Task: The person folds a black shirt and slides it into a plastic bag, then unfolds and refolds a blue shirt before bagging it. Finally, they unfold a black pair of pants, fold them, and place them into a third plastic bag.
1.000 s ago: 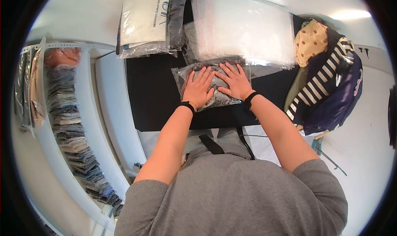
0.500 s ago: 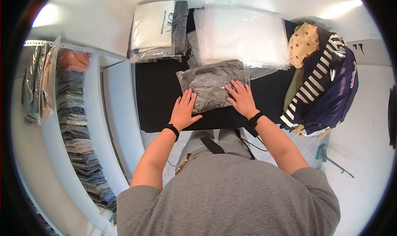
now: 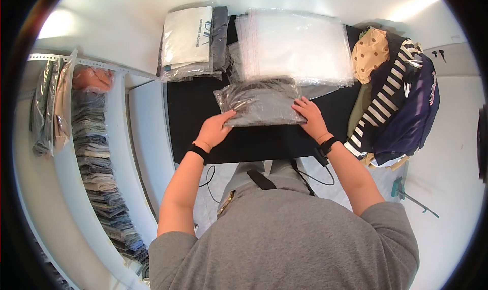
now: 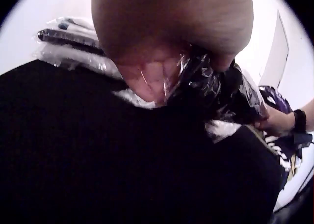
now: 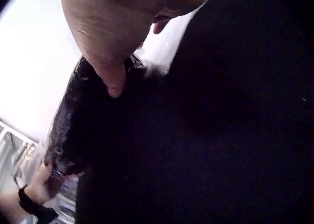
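Observation:
A dark grey garment in a clear plastic bag (image 3: 264, 104) is lifted at its near edge over the black table (image 3: 198, 142). The left hand (image 3: 215, 130) grips its left side, and in the left wrist view the left hand (image 4: 171, 42) has the crinkled plastic between thumb and fingers. On the right side, the right hand (image 3: 311, 118) holds the bag with fingers on top. In the right wrist view the thumb of the right hand (image 5: 132, 32) lies along the bag's near side (image 5: 61, 131).
Stacked clear bags (image 3: 300, 46) lie behind the packet. A pile of packed garments (image 3: 188, 36) sits at the back left, loose clothes (image 3: 401, 102) at the right. Shelving at the left holds a long row of bagged garments (image 3: 94, 148).
Both hands, earlier flat on the packet, moved out to its sides and now grip it. Its near edge has come up from the table.

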`<state>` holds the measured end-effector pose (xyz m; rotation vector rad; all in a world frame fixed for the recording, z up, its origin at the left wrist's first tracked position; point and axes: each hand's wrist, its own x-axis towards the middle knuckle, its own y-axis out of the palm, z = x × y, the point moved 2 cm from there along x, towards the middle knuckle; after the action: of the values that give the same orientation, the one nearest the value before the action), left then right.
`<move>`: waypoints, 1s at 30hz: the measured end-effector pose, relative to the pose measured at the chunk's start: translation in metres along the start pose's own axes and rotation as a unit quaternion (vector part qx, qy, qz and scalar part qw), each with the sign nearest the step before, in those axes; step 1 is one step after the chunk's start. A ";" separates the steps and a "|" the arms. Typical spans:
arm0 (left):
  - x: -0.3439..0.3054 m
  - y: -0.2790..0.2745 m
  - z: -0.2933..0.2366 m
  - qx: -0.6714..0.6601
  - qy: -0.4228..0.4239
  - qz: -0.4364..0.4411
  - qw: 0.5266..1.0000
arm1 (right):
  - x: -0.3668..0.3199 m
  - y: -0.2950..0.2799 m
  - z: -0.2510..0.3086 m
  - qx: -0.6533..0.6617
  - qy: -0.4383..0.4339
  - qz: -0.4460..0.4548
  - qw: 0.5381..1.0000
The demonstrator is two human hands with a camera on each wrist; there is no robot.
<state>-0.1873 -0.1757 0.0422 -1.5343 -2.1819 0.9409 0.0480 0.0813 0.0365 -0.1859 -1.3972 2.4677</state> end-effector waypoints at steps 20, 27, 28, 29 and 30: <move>-0.030 0.015 0.048 -0.416 -0.377 -0.071 0.824 | -0.009 0.039 -0.024 0.511 0.443 0.048 0.736; -0.026 0.046 0.058 -0.363 -0.317 -0.136 0.865 | -0.024 0.043 -0.002 0.531 0.446 0.068 0.717; -0.025 0.047 0.058 -0.335 -0.322 -0.142 0.874 | -0.025 0.049 -0.003 0.525 0.449 0.046 0.722; -0.024 0.047 0.060 -0.335 -0.321 -0.141 0.874 | -0.025 0.054 -0.005 0.525 0.449 0.045 0.722; -0.022 0.047 0.062 -0.284 -0.326 -0.128 0.893 | -0.025 0.058 -0.006 0.516 0.449 0.032 0.729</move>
<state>-0.1823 -0.2073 -0.0322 -1.1670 -3.2792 0.8498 0.0623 0.0505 -0.0167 -0.9694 0.4121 2.2257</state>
